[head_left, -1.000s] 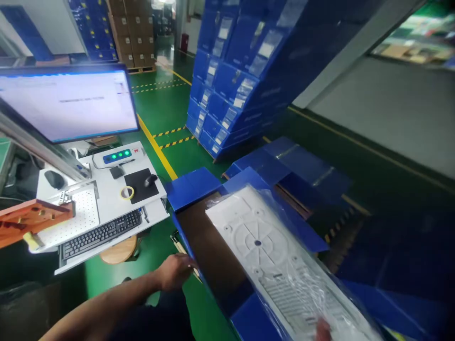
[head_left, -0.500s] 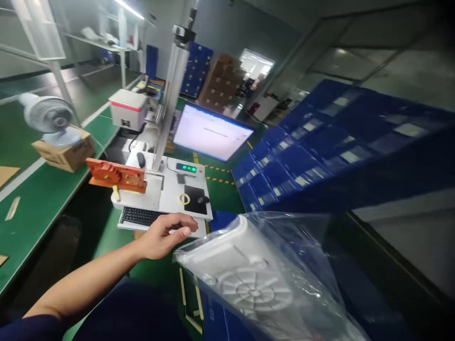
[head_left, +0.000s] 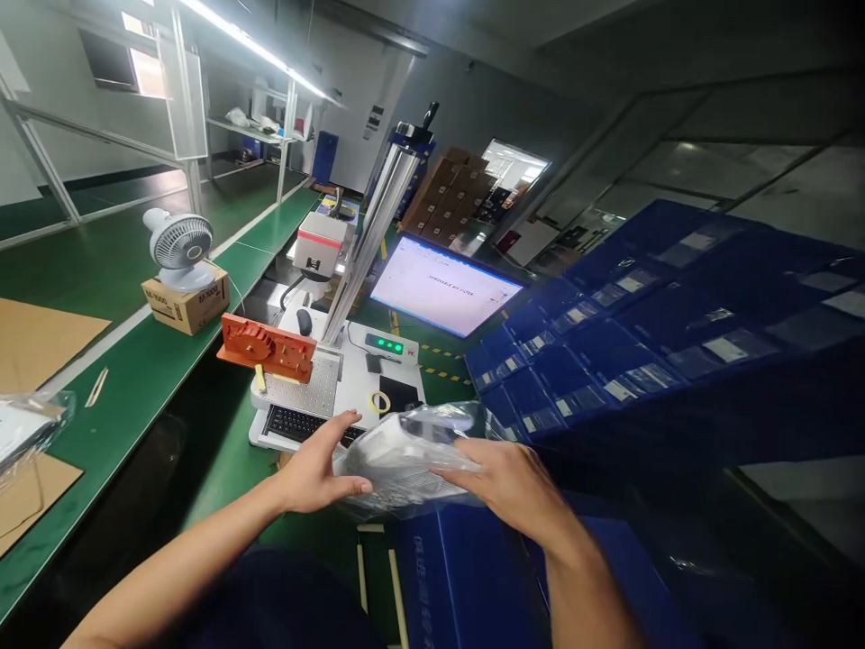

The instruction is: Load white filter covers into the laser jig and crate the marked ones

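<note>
A white moulded plastic part in a clear plastic bag is held up in front of me. My right hand pinches the right side of the bag between thumb and fingers. At the part's left end is my left hand, thumb and fingers spread apart; whether it touches the bag I cannot tell. Beyond the hands stands a white machine with a perforated plate. An orange fixture rests upright on that plate. A black keyboard sits on a tray just past my left hand.
A monitor stands behind the machine's metal column. Blue boxes are stacked to the right, and another blue box is below my hands. On the left, a green bench carries a fan on a carton.
The bagged part has moved up and left, toward my left hand, and turned to a flatter angle. My right hand has come into view gripping the bag. The view has swung left.
</note>
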A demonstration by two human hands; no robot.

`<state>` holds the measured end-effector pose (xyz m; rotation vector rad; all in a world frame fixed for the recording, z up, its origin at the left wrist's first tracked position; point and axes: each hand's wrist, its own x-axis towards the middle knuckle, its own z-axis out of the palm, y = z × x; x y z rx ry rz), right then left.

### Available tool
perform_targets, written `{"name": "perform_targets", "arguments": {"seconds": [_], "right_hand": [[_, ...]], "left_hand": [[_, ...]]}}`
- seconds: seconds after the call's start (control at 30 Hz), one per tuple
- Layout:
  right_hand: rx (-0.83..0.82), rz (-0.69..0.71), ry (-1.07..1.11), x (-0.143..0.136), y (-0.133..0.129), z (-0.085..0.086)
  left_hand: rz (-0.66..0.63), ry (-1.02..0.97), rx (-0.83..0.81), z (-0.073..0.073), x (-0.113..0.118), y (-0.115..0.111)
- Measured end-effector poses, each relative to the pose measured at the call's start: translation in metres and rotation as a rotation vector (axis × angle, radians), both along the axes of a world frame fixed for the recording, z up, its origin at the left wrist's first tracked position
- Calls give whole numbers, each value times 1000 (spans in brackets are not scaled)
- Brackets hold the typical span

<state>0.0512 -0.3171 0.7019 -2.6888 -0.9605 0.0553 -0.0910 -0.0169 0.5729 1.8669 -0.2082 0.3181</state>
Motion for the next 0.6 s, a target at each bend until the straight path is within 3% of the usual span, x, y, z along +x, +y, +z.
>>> {"name": "perform_targets", "arguments": {"seconds": [0.1, 0.2, 0.27, 0.37, 0.4, 0.47, 0.53, 0.6], "right_hand": [[-169, 227, -23, -2, 42, 8], [-142, 362, -107, 0, 64, 7], [47, 425, -194, 4, 69, 4], [488, 411, -309, 10, 58, -15], [613, 342, -327, 12, 49, -29], [783, 103, -288, 14, 29, -73], [877, -202, -54, 11, 9, -134], [832, -429, 222, 3, -2, -197]], "left_hand": [[-46, 136, -161, -22, 8, -20], [15, 182, -368, -40, 6, -29], [94, 171, -460, -44, 1, -29], [250, 146, -511, -38, -6, -21], [304, 139, -529, -34, -8, -19], [399, 119, -576, -23, -10, -14], [452, 91, -611, -10, -12, -15], [468, 53, -633, 0, -11, -23]]}}
